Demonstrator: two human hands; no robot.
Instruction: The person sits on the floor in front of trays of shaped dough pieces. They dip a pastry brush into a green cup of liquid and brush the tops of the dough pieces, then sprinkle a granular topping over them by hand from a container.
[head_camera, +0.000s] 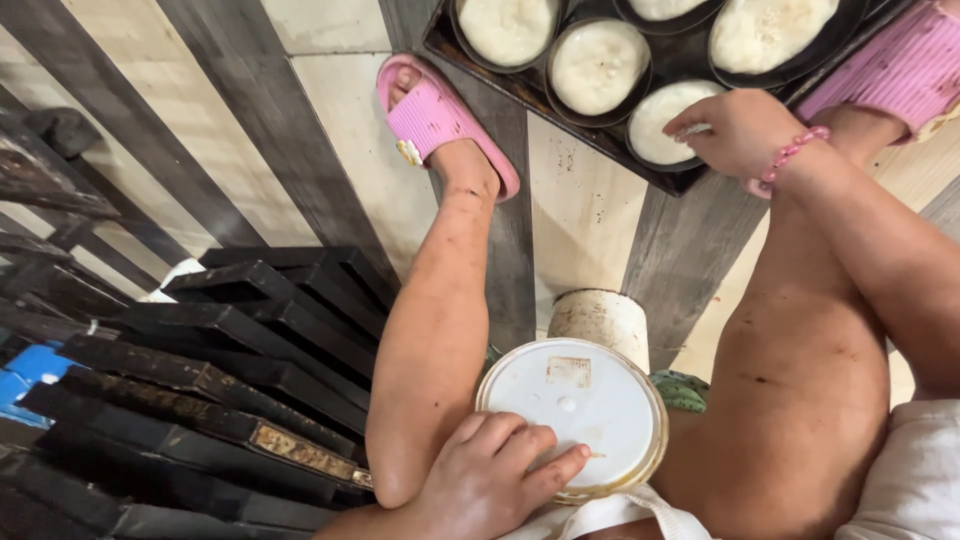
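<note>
My left hand (495, 475) rests with fingers spread on the white lid of a round plastic container (575, 405) between my legs. My right hand (735, 130), with a pink bead bracelet at the wrist, reaches to the dark baking tray (560, 95) on the floor. Its fingers pinch a small white piece at the edge of a round tin of pale dough (665, 120). Several more round tins of dough (598, 65) fill the tray.
A stack of black rectangular loaf pans (240, 370) lies at the left. A white bucket (600, 320) stands behind the container. My feet in pink slippers (435, 115) rest on the striped tiled floor either side of the tray.
</note>
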